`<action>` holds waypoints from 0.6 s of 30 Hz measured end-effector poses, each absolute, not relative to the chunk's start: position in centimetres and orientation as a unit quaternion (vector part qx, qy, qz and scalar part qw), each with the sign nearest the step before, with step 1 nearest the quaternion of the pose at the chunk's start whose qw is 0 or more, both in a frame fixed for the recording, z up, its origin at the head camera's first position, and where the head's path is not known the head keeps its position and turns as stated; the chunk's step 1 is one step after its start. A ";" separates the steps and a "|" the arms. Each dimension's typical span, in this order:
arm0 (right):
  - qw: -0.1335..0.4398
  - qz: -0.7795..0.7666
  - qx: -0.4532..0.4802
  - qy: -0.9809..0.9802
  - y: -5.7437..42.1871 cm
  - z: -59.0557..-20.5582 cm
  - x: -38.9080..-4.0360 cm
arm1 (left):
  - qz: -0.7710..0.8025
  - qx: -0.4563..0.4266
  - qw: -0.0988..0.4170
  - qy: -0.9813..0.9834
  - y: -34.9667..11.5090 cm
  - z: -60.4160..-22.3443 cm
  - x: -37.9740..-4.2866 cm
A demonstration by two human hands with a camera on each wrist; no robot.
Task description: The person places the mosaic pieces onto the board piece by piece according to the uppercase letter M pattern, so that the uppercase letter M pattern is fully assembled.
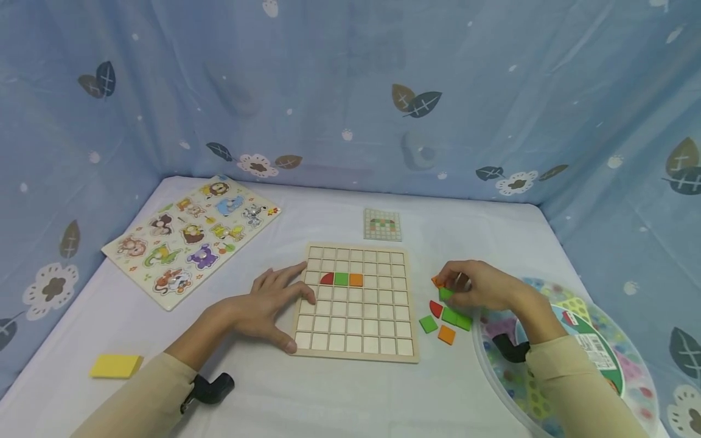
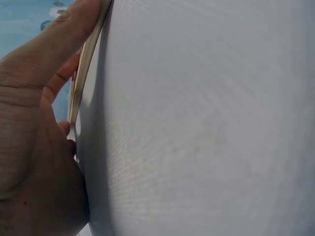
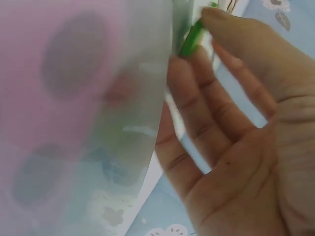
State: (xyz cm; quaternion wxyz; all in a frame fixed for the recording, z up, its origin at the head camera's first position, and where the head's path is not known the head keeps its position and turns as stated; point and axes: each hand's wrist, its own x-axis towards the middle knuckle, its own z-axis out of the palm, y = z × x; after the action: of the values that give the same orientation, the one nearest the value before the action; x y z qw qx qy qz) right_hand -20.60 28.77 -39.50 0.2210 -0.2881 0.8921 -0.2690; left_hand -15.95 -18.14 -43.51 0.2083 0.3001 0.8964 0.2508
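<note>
A wooden grid board (image 1: 350, 354) lies flat on the white table, with a red quarter-circle tile (image 1: 327, 278), a green square tile (image 1: 341, 279) and an orange square tile (image 1: 356, 280) side by side in one row. My left hand (image 1: 263, 307) is spread along the board's left side, fingers touching that edge and thumb at the near corner. In the left wrist view the board's edge (image 2: 84, 73) shows against the thumb. To the board's right, my right hand (image 1: 482, 285) pinches a green tile (image 3: 192, 39) between thumb and fingers. Another orange tile (image 1: 437, 281) is partly hidden by its fingers.
Several loose tiles, including an orange square (image 1: 446, 334) and a red quarter circle (image 1: 435, 309), lie below my right hand. A pattern card (image 1: 382, 225) lies behind the board. An animal puzzle (image 1: 191, 240), a yellow block (image 1: 115, 366) and a round clear container (image 1: 630, 365) lie around.
</note>
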 end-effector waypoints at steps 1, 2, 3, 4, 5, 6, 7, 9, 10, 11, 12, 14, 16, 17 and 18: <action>0.218 -0.277 -0.291 0.889 28.8 -39.5 -20.6 | 0.252 0.299 0.209 0.896 -18.1 -43.5 -15.9; 0.218 -0.284 -0.291 0.887 28.8 -39.5 -20.6 | 0.253 0.299 0.208 0.896 -18.2 -43.5 -15.9; 0.216 -0.292 -0.292 0.885 28.8 -39.4 -20.6 | 0.253 0.299 0.208 0.896 -18.2 -43.5 -15.9; 0.216 -0.299 -0.292 0.882 28.8 -39.3 -20.7 | 0.253 0.300 0.207 0.896 -18.1 -43.6 -15.9; 0.217 -0.307 -0.293 0.879 28.8 -39.2 -20.7 | 0.253 0.301 0.206 0.896 -18.1 -43.6 -15.9; 0.217 -0.314 -0.295 0.876 28.9 -39.1 -20.7 | 0.253 0.302 0.205 0.896 -18.0 -43.6 -16.0; 0.217 -0.321 -0.296 0.873 28.9 -39.0 -20.7 | 0.254 0.304 0.204 0.895 -18.0 -43.7 -16.0; 0.213 -0.337 -0.299 0.867 28.9 -38.9 -20.7 | 0.253 0.307 0.203 0.895 -17.9 -43.8 -16.0; 0.208 -0.346 -0.301 0.864 28.8 -38.8 -20.6 | 0.254 0.306 0.203 0.895 -17.9 -43.8 -16.0; 0.202 -0.353 -0.304 0.862 28.8 -38.8 -20.6 | 0.255 0.304 0.204 0.895 -17.9 -43.8 -16.0; 0.195 -0.358 -0.305 0.861 28.7 -38.8 -20.6 | 0.254 0.302 0.204 0.896 -18.0 -43.9 -16.0; 0.180 -0.367 -0.303 0.861 28.4 -38.9 -20.7 | 0.253 0.299 0.204 0.897 -18.1 -43.9 -16.0; 0.166 -0.372 -0.297 0.863 28.1 -38.9 -20.9 | 0.254 0.296 0.203 0.898 -18.3 -43.9 -16.0; 0.160 -0.374 -0.294 0.865 28.0 -38.8 -20.9 | 0.255 0.297 0.202 0.898 -18.3 -43.9 -16.0; 0.155 -0.374 -0.291 0.867 27.8 -38.8 -21.0 | 0.257 0.299 0.202 0.897 -18.3 -43.9 -16.0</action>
State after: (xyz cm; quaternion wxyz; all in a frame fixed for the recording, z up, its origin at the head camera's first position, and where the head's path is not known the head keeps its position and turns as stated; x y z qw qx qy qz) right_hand -21.01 27.84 -38.77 0.1548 -0.2905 0.8669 -0.3744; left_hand -15.99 -18.26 -43.92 0.2018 0.2987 0.8967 0.2569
